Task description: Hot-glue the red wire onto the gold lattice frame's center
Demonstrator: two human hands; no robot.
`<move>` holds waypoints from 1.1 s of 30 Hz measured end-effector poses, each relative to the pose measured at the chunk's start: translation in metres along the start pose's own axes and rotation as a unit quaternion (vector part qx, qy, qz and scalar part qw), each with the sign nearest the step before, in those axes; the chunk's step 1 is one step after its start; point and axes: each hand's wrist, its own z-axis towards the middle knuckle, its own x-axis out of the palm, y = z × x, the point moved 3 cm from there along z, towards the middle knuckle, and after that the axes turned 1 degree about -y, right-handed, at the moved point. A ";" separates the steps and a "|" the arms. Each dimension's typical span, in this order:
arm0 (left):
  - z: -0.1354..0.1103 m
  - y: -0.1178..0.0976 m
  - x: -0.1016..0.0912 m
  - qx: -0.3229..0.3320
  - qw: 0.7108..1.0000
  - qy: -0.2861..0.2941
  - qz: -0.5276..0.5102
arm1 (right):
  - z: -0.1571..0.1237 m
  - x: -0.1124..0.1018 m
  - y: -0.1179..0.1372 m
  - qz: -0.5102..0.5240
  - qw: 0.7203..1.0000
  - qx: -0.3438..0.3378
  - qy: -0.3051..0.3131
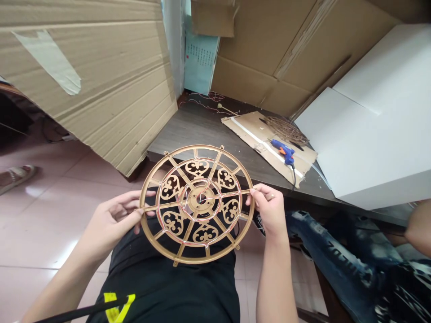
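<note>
Between my two hands I hold a round, gold-coloured openwork frame [183,238] with spokes and scroll ornaments, above my lap. Thin red and white wires run in rings around its middle and hub. My left hand [119,214] pinches the left rim, thumb on top and fingers underneath. On the opposite side, my right hand [268,205] grips the rim near a spoke end. The frame's far edge overlaps the view of the table's front edge; whether it touches the table I cannot tell.
On the dark table [202,130], a cardboard sheet [249,130] carries a blue glue gun [283,151] and a brown openwork piece [286,130]. Loose wires lie behind. Cardboard [101,80] stands left, white boxes [377,148] right. Another person's jeans-clad leg [336,255] is at lower right.
</note>
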 end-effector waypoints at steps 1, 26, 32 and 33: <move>0.000 -0.002 -0.001 -0.011 1.000 -0.010 -0.015 | 0.000 0.000 0.000 -0.003 1.000 0.002 0.008; 0.027 -0.014 -0.009 -0.039 0.994 -0.096 -0.046 | -0.007 0.000 -0.002 -0.003 0.998 0.037 0.049; 0.027 -0.008 -0.010 -0.038 0.994 -0.102 -0.027 | -0.010 -0.003 -0.006 -0.004 0.997 0.042 0.058; 0.028 -0.008 -0.011 -0.037 0.994 -0.104 -0.023 | -0.010 -0.003 -0.007 -0.006 0.997 0.043 0.060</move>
